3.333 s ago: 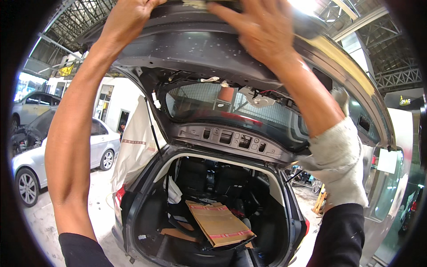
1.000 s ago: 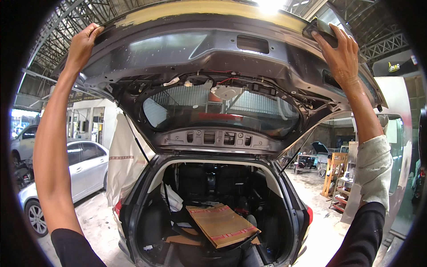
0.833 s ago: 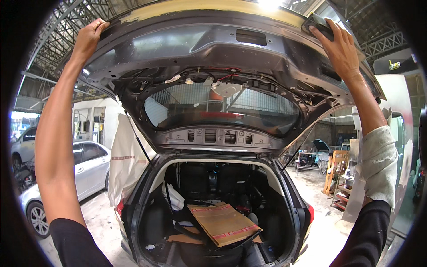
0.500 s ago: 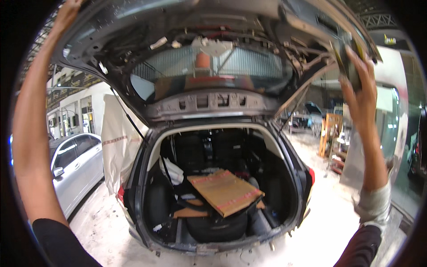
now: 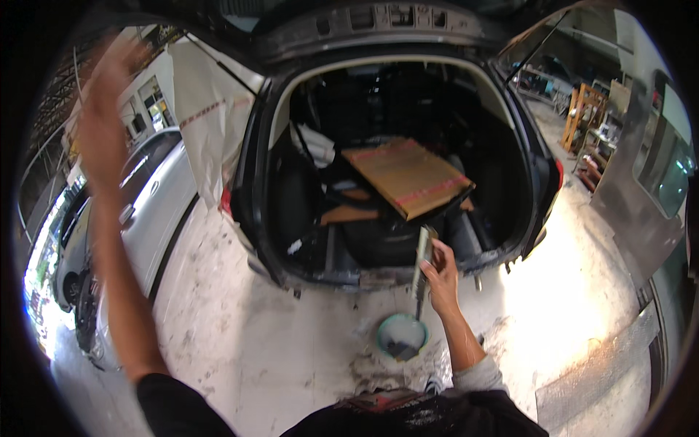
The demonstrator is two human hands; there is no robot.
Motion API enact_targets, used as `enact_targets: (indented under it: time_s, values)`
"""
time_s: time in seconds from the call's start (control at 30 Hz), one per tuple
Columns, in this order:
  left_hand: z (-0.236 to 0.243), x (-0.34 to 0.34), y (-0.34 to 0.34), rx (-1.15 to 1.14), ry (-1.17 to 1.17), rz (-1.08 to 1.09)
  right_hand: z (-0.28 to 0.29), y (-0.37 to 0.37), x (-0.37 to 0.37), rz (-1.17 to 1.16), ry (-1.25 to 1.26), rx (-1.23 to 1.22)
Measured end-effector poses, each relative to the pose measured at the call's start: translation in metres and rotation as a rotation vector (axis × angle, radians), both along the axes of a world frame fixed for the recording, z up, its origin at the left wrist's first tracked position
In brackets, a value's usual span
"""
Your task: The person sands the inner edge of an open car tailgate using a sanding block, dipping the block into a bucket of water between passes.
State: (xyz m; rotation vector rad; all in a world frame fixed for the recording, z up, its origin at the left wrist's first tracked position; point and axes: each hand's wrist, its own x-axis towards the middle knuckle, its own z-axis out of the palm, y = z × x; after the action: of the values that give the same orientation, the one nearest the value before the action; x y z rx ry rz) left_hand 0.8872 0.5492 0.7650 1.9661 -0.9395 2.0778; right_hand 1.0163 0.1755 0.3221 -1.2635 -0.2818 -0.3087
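My right hand grips a long, narrow sanding block, held nearly upright in front of the car's rear opening. Below it on the floor stands a round teal basin with cloudy water and dark pieces inside. My left hand is raised at the far left, near the edge of the lifted tailgate. Motion smears its fingers, and I cannot tell whether it touches anything. The open trunk of the dark car holds a flat cardboard box, tilted over other items.
A silver car is parked at the left, beside hanging pale sheeting. Gas struts brace the tailgate. To the right are an orange wooden stand, a grey door panel and a silvery mat.
My view has tilted down, bringing the basin and floor into sight. My right hand has come down from the tailgate with the sanding block; my left stays raised.
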Motion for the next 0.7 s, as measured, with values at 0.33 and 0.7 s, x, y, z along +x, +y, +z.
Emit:
enact_targets:
  time_s: [0.33,0.7]
  values:
    - [-0.466,0.027,-0.198,-1.35,1.33,-0.881,-0.008,0.062,-0.045,0.289,-0.152,-0.417]
    - [-0.527,0.017,-0.259,-1.738,1.218,-0.507,-0.048,0.005,-0.059,0.281,-0.354,-1.218]
